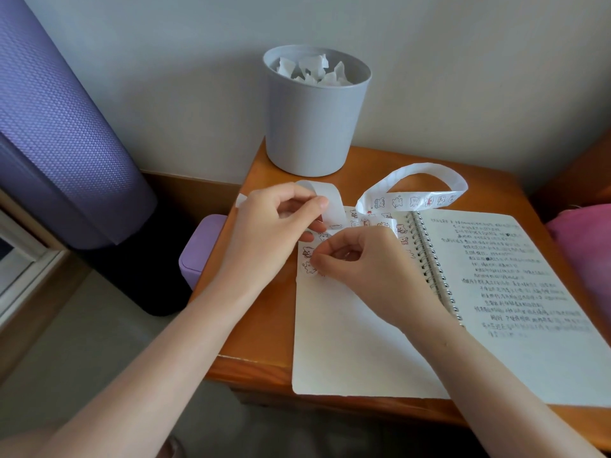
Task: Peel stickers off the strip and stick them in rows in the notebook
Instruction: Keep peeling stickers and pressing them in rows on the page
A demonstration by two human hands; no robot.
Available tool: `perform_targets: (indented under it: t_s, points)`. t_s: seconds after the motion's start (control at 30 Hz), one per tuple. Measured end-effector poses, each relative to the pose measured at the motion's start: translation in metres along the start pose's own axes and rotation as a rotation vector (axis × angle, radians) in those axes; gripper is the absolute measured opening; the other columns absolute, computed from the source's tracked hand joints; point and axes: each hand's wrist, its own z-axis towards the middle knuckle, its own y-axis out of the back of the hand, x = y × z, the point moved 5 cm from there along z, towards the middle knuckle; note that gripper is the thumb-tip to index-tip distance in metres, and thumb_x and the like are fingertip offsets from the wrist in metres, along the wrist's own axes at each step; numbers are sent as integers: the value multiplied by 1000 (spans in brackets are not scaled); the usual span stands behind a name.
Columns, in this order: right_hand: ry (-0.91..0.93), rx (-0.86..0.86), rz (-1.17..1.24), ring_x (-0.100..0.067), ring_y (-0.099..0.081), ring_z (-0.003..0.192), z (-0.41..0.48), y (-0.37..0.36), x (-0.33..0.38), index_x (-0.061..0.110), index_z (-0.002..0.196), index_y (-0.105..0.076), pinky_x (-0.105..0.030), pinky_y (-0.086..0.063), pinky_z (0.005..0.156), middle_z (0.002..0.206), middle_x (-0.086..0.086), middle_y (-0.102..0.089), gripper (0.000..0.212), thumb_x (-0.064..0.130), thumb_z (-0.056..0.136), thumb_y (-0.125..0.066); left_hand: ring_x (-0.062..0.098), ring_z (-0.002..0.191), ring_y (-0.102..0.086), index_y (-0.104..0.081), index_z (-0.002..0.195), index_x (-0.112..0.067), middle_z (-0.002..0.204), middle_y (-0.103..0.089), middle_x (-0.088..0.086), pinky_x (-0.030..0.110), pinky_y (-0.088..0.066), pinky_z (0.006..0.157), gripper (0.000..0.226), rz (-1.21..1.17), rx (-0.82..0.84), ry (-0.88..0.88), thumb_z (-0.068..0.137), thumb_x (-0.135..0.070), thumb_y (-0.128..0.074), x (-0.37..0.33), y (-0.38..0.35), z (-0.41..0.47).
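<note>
At far left a rolled purple foam mat with a fine embossed texture (62, 127) is seen standing upright against the pale wall; below and to its right a small lilac plastic box with rounded corners (198, 249) is set just beside the left edge of the orange-brown wooden table (261, 325). The left hand (267, 233) is held over the table's left part, its fingers curled and its thumb and forefinger pinched on the blank white end of the long paper sticker strip (413, 201), which is printed with small cartoon animals; that blank end is curled up and over behind the hand. Behind, near the wall, a grey round plastic waste bin (314, 127) is stood on the table, with crumpled white paper scraps (314, 72) showing at its rim. The strip is carried rightward across the top of the page, rises in a loose loop in front of the bin, and doubles back onto itself. The right hand (367, 262) is held just beside the left, fingers bent inward, its fingertips pressed down at the upper left of the open white spiral-bound notebook (363, 352); whether a sticker is gripped there cannot be told. Small cartoon stickers (307, 251) are seen on the left page around both hands; the right page is covered with handwriting. At far right a pink fabric item (585, 246) is partly visible.
</note>
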Motion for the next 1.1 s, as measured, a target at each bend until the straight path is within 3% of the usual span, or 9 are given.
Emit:
perform_targets:
  t_s: [0.1, 0.3, 0.7, 0.93, 1.1]
  points:
    - [4, -5, -3, -2, -52, 52, 0, 0, 0, 21, 69, -72, -14, -38, 50, 66, 0, -69, 11, 16, 79, -70, -2, 70, -67, -67, 87, -18, 73, -68, -11, 9, -52, 57, 6, -3, -1, -4, 91, -18, -62, 0, 0, 0]
    - [6, -20, -22, 0, -47, 48, -1, -1, 1, 21, 70, -72, -12, -33, 47, 60, 6, -64, 10, 17, 79, -70, 0, 72, -68, -67, 88, -18, 74, -69, -10, 11, -53, 58, 6, 9, -4, -9, 91, -19, -62, 0, 0, 0]
    - [21, -71, -140, 3, -49, 51, -3, -3, 0, 23, 74, -69, -14, -33, 52, 58, 13, -57, 4, 21, 77, -71, 4, 73, -70, -69, 90, -13, 77, -70, -4, 15, -55, 60, 9, 2, -14, 0, 91, -19, -62, 3, 0, 0]
    - [17, -86, -139, -1, -47, 55, 0, -1, -5, 27, 83, -58, -22, -39, 58, 69, 9, -58, 18, 24, 76, -74, 0, 74, -68, -71, 91, -11, 76, -69, -4, 10, -52, 58, 11, 13, -15, -13, 91, -18, -62, 1, 0, 0]
    - [25, -105, -166, -3, -46, 57, 0, 0, -6, 25, 84, -59, -24, -38, 60, 72, 9, -58, 10, 25, 80, -69, 2, 72, -68, -71, 90, -13, 73, -69, -6, 16, -56, 61, 11, 21, -24, -18, 90, -19, -62, 1, 2, 0]
